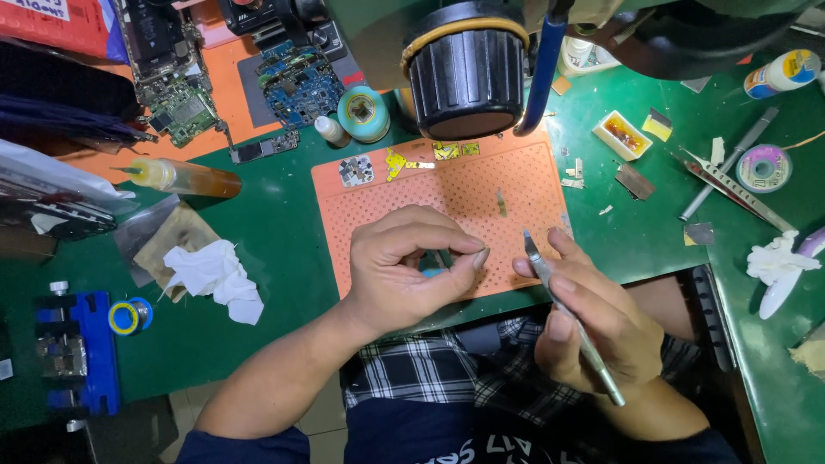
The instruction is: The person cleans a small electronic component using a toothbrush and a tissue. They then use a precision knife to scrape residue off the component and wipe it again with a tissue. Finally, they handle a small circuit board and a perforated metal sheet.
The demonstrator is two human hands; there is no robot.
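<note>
Left hand fingers pinched together over the orange mat, held part hidden; just beside, right hand fingers clamped on tweezers.

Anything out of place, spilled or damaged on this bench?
Nothing spilled. The green bench is cluttered: a crumpled white tissue lies on a stained cloth, an amber bottle lies on its side, and scraps dot the area right of the orange mat. The right hand holds tweezers.
</note>
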